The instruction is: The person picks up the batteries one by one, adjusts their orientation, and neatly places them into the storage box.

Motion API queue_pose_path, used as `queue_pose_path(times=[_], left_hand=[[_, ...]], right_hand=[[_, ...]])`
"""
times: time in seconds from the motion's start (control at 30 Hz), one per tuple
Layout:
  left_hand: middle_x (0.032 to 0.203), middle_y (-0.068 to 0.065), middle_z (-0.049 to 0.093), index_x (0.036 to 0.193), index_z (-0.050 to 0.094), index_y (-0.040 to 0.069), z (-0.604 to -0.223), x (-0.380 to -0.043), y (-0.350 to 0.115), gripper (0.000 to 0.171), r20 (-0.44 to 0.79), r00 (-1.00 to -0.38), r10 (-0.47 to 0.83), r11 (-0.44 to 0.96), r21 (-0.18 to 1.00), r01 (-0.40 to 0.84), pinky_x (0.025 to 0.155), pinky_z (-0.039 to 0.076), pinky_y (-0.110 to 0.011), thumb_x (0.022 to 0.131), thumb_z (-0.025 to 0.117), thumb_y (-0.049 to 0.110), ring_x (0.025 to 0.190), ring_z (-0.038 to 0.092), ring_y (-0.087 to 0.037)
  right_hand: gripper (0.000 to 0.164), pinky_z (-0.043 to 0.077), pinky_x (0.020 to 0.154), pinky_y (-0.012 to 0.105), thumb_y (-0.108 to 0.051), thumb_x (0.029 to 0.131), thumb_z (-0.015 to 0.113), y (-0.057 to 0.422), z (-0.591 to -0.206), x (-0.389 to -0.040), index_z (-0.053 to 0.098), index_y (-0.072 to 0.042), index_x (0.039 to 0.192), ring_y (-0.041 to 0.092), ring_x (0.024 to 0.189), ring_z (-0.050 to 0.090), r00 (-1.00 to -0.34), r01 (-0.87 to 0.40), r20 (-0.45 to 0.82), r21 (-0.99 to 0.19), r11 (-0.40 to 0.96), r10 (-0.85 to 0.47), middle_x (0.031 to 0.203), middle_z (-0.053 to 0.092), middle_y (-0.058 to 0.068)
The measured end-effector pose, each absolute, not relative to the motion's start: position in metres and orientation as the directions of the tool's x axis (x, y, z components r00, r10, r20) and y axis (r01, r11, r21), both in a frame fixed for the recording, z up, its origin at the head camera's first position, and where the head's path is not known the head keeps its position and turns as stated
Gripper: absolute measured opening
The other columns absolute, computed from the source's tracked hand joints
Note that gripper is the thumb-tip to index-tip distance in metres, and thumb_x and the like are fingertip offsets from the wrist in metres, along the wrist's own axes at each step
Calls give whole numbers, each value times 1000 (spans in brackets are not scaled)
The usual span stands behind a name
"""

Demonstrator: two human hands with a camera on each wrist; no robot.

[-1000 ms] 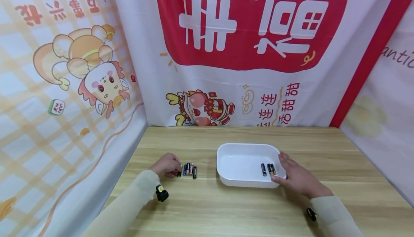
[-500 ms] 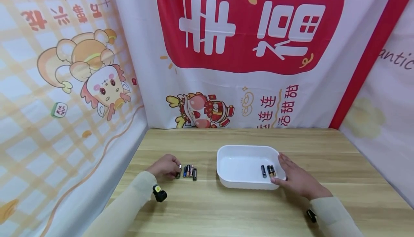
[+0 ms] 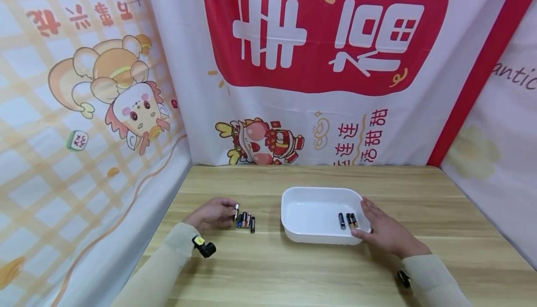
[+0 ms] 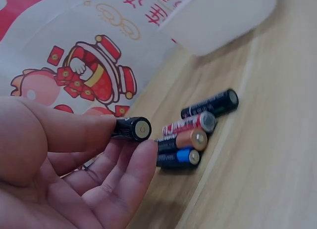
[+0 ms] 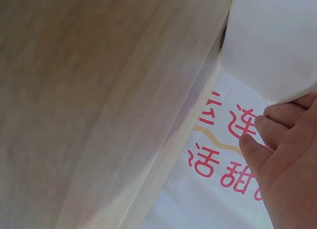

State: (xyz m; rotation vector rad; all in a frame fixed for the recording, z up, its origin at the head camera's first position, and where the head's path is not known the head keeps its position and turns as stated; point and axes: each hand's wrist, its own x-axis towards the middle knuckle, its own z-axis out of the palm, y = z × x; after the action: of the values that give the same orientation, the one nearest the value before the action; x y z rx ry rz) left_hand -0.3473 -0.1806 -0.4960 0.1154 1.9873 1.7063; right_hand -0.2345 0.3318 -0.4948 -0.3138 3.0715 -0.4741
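Observation:
Between the thumb and fingers of my left hand [image 3: 211, 214], a dark battery [image 4: 132, 128] is pinched, tilted and raised above the table. Just beyond it, several batteries lie side by side in a row: a black battery [image 4: 210, 104], a red-and-silver battery [image 4: 188, 124], a copper-topped battery [image 4: 185, 140] and one with a blue band [image 4: 184, 158]. My right hand [image 3: 388, 230] holds the right end of a white plastic box [image 3: 310, 238], its thumb over the near corner of the rim. Inside, by that hand, lie a dark battery [image 3: 342, 221] and more batteries [image 3: 351, 220] beside it.
The wooden table [image 3: 268, 269] meets a printed cloth backdrop [image 3: 260, 102] at its far edge. Another cloth [image 3: 84, 167] hangs along the left side. The box stands to the right of the battery row, its raised walls facing the row.
My left hand has taken a battery up from beside the row, raising it slightly and tilting it. The right hand and the box stay where they were.

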Motion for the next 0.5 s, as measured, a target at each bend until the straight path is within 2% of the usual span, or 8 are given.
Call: queue_pose_path(times=[0.23,0.5], left_hand=[[123,-27,53,137,42,-11,-495,-347,-181,46,-297,-822,485,102,953,-284,87,56,-41,95,57,0,97,62,-27],[121,-24,54,137,42,-11,-491,-348,-179,48,-304,-824,479,64,948,-312,95,51,-47,94,58,0,100,62,-30]], right_hand=[[106,23,111,61,-74,85,50,332,-493,-235,17,0,153,41,143,15,-979,-198,13,-296,935,-203,160,12,18],[104,22,113,59,-72,86,50,331,-492,-234,20,3,151,41,143,16,-971,-236,37,-241,941,-234,159,15,19]])
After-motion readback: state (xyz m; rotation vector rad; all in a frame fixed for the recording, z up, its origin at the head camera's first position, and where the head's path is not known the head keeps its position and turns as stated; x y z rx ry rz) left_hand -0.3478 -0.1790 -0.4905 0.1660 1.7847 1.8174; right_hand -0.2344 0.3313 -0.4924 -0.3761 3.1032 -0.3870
